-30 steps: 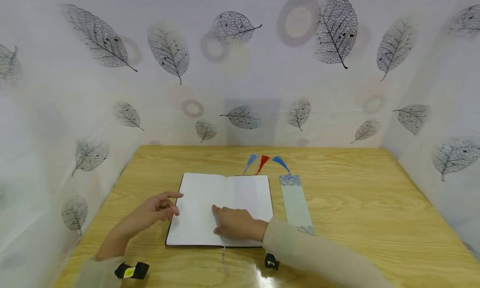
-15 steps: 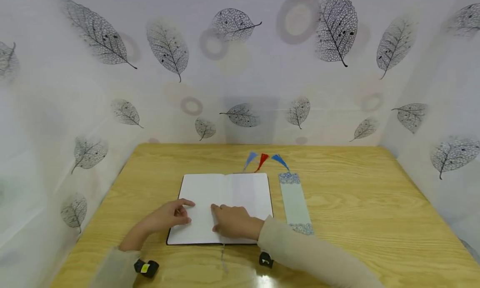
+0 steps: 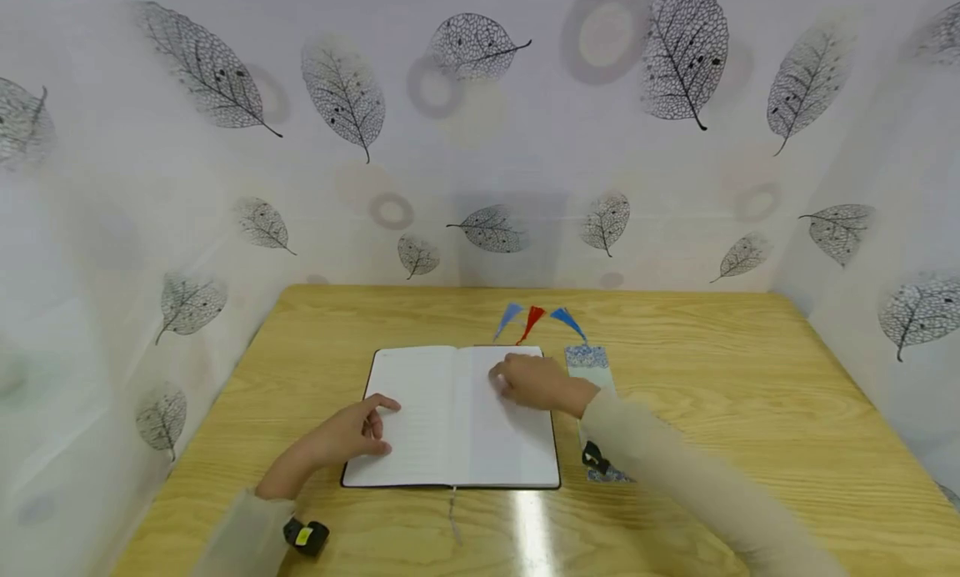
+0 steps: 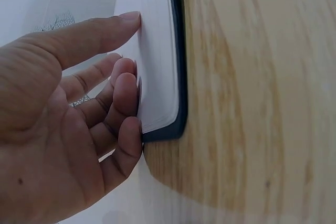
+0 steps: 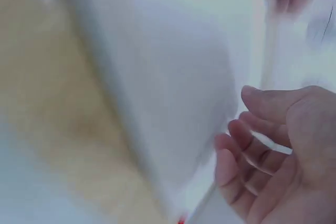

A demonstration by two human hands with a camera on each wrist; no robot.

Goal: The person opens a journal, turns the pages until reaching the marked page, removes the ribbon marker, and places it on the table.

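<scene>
An open notebook (image 3: 420,444) with a dark cover lies on the table, its pages white. My left hand (image 3: 348,434) rests at its left page, thumb and fingertips at the paper. In the left wrist view, the left hand (image 4: 73,87) has its smaller fingers bent loosely at the page edge. Over the right page is my right hand (image 3: 536,383), holding nothing. The right wrist view shows the right hand (image 5: 283,150) with fingers loosely bent close to the page. A pale blue tassel (image 3: 507,320) and a red tassel (image 3: 533,320) stick out past the notebook's top edge.
Right of the notebook lies a pale green bookmark (image 3: 587,357) with patterned ends and a blue tassel (image 3: 568,322), partly under the right forearm. A thin ribbon (image 3: 453,510) hangs out below the spine. Leaf-printed cloth (image 3: 495,143) surrounds the wooden table (image 3: 720,377).
My right hand has moved from the spine to the upper right page, which now lies uncovered lower down. The left hand came in from the left onto the left page.
</scene>
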